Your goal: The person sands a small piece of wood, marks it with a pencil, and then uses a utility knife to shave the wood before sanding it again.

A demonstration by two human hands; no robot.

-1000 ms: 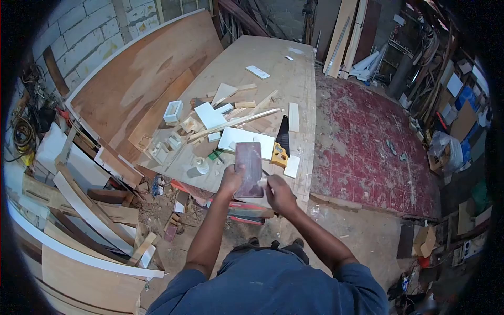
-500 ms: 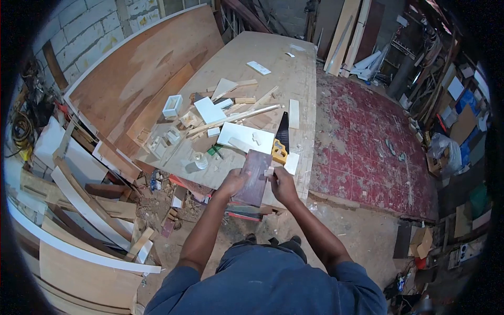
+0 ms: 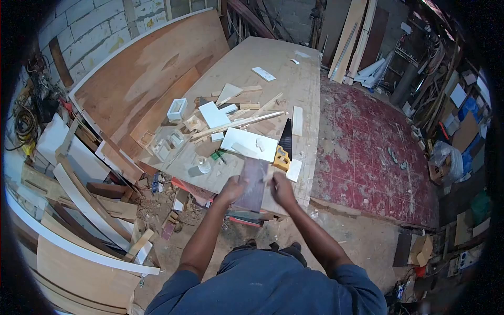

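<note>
A flat, dark reddish-brown board, which looks like a sanding board, lies at the near edge of the worktable. My left hand is closed on its left side. At its right side, my right hand pinches a small pale wood piece against or just over the face; both are blurred by motion. Beyond the board is a white panel with a small white cut shape on it. A handsaw with a yellow handle lies to the right of that panel.
The worktable bears wood strips, a small white box, a clear jar and a green item. A large plywood sheet leans along the left. Offcuts crowd the left floor; red tiled flooring lies right.
My right hand and the small wood piece have shifted slightly along the board, now blurred. The board has turned a little more upright in view. The whole view has shifted slightly.
</note>
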